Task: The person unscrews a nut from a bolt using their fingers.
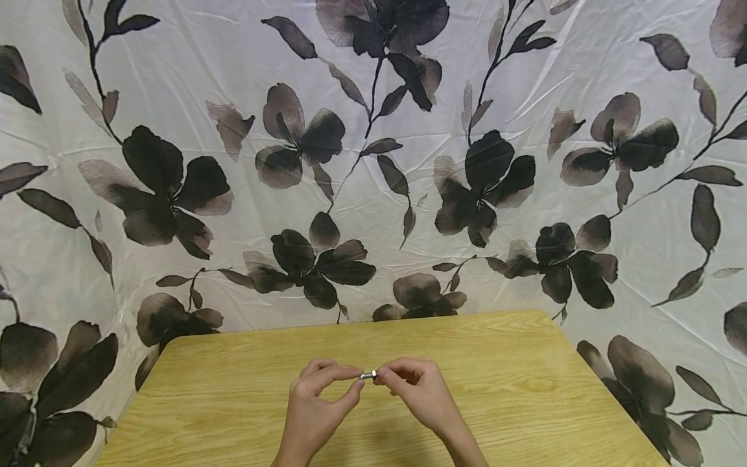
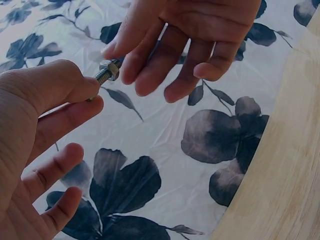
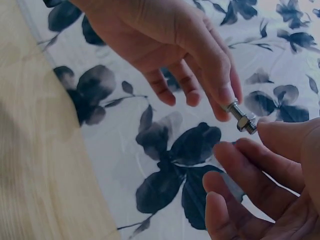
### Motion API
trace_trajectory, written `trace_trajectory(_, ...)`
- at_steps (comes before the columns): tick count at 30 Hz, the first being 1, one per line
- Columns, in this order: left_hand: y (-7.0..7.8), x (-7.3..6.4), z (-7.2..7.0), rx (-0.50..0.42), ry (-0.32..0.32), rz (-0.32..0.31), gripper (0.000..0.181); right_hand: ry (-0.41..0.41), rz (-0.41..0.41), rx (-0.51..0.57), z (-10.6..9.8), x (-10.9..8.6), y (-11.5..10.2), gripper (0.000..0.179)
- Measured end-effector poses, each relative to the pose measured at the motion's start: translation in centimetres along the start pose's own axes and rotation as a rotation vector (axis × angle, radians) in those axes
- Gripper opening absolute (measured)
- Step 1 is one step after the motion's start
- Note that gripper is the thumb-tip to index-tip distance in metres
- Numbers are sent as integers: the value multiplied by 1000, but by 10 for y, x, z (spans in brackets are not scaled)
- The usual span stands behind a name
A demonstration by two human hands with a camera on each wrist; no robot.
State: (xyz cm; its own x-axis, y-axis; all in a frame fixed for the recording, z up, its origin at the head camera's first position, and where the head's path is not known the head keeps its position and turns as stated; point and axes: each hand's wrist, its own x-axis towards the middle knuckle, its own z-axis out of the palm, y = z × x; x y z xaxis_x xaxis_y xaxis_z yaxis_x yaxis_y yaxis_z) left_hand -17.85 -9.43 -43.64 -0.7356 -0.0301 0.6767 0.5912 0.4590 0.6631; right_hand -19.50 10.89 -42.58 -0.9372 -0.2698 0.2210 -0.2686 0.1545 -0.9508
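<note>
A small silvery bolt [image 1: 367, 376] with a hex nut [image 1: 374, 375] on its thread is held level between both hands, above the table. My left hand [image 1: 315, 405] pinches one end of the bolt between thumb and index finger, hiding that end; its other fingers are spread loosely in the left wrist view. At the other end, my right hand [image 1: 423, 395] has its thumb and index finger at the nut [image 3: 243, 123]. In the right wrist view, a short piece of thread shows beyond the nut near the right thumb. The remaining right fingers are bent loosely, away from the bolt.
A light wood-grain table [image 1: 502, 383] with rounded far corners lies beneath both hands. Behind it and along its sides hangs a white cloth [image 1: 403, 214] printed with dark flowers and leaves.
</note>
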Motion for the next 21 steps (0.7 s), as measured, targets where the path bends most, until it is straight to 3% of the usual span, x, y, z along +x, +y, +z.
trace_trajectory(21,-1,0,0,18,-9,-14,32,-41,-60,24,-1,-2,1,17)
